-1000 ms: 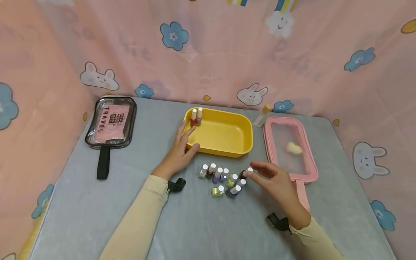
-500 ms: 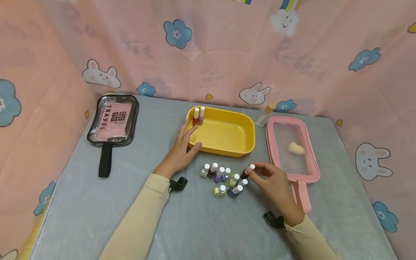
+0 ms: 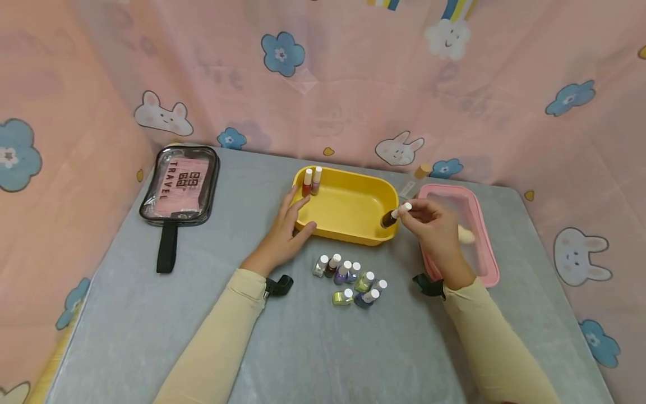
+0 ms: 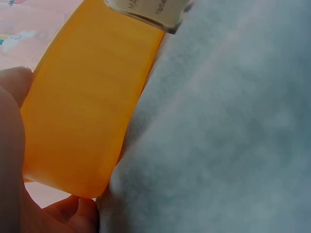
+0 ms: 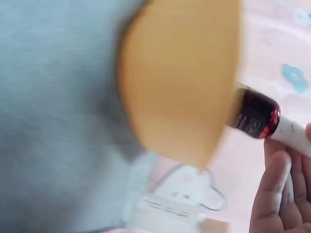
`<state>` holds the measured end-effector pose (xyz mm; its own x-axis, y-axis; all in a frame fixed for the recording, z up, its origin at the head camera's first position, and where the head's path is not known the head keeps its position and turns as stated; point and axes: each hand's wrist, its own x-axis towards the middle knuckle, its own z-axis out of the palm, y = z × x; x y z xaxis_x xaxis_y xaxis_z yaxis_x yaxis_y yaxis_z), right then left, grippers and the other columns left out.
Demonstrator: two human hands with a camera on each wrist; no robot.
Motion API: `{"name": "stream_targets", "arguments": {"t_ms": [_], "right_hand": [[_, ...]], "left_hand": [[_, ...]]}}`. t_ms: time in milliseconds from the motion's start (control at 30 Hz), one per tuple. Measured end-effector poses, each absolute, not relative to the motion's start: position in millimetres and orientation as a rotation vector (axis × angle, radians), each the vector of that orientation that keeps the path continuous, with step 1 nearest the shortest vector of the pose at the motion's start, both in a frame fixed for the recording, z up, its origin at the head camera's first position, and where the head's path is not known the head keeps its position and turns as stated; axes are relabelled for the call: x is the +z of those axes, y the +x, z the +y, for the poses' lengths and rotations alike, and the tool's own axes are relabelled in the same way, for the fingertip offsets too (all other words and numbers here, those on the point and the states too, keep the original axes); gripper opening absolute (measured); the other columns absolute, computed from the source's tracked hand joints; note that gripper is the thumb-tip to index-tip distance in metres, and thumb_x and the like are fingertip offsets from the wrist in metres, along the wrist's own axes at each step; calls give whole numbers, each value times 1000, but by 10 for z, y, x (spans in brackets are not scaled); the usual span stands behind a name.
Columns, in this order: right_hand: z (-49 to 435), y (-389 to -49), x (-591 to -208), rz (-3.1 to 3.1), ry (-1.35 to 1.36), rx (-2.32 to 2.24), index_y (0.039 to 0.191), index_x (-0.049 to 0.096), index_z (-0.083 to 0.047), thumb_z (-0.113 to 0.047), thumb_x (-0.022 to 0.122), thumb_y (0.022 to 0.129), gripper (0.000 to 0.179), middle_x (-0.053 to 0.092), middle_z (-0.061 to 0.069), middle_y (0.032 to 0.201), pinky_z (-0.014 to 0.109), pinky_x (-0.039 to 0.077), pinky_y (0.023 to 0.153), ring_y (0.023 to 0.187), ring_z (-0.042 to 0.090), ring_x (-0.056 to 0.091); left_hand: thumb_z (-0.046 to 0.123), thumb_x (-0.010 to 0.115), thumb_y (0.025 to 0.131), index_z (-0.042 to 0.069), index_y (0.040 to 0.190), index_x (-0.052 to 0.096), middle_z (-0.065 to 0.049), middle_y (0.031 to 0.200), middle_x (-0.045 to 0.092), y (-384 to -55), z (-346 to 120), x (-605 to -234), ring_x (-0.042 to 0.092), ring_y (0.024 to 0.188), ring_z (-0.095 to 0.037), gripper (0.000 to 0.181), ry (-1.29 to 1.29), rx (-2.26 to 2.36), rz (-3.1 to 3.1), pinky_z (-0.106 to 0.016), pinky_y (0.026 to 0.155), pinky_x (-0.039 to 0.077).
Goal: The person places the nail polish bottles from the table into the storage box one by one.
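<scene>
Only right wrist: label [image 5: 250,126] on dark bottle [image 5: 260,111] | only head: tray interior [image 3: 348,209]

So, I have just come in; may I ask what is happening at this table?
A person's right hand holds a small dark bottle by its white cap, tilted, at the right end of a yellow tray. The left hand touches the tray's left end. Two other bottles stand inside, at the left. Eight more bottles are grouped on the table in front.
</scene>
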<state>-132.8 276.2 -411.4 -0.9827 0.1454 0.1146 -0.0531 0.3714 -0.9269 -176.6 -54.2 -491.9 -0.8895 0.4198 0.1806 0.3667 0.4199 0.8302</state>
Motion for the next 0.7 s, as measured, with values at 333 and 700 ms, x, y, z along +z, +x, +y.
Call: {"name": "stream_targets", "arguments": {"t_ms": [333,700], "right_hand": [[2723,-1436,-4254,-2928,207,1029,113,78,-5,-22,83,95,25,78,8,105,49,59,90,100,31,69],[2667,-1405,-4186,-3003,257,872,118,76,-1,-21,80,98,29,77,13,111,55,58,93,104,37,69]], "left_hand": [[46,51,110,15,167,29,3,178,-7,-1782,-544,-4940,7,162,-28,69,712,1513,2593,-58,126,18],[43,52,111,14,167,30,0,178,-6,-1776,-530,-4938,7,162,-28,67,707,1498,2594,-57,126,18]]}}
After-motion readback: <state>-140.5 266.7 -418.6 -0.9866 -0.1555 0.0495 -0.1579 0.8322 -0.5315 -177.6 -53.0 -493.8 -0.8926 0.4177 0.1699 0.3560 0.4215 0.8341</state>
